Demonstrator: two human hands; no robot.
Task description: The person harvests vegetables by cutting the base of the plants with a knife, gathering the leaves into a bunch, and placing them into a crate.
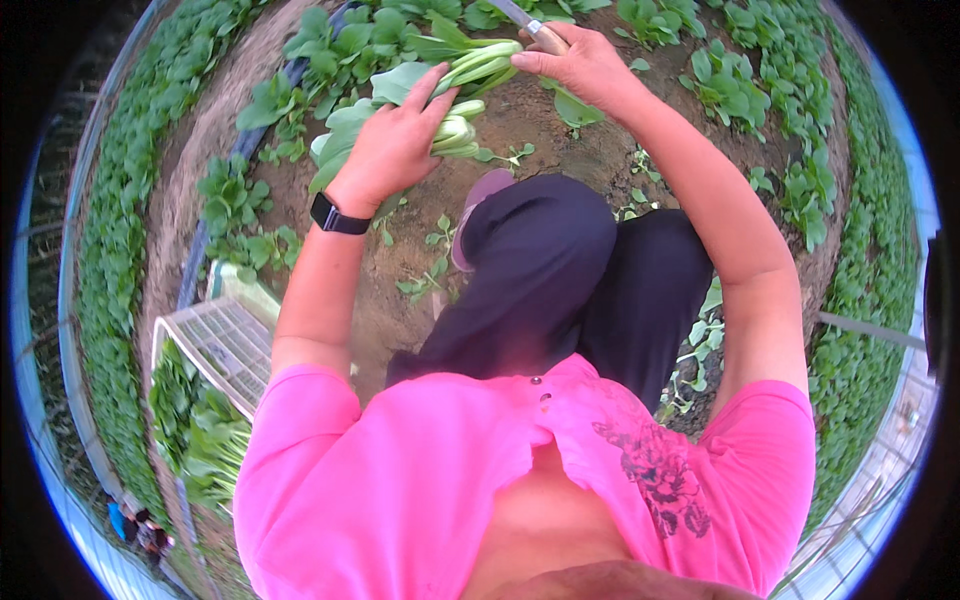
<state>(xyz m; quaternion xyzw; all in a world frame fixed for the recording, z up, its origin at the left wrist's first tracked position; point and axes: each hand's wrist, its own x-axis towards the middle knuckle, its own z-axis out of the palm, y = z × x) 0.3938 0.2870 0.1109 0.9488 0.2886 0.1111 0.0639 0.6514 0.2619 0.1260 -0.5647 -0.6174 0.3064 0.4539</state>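
Left hand (393, 145) holds greens (460, 134) over open soil (385, 300), clear of the basket's edge (207, 360).

Greens (478, 66) lie in the left hand (397, 140), ahead of the knees (565, 230); the right hand (585, 68), with the knife (546, 38) in it, is at their right end. Left of the person stands a crate (220, 345), leaves (205, 440) beside its wall.
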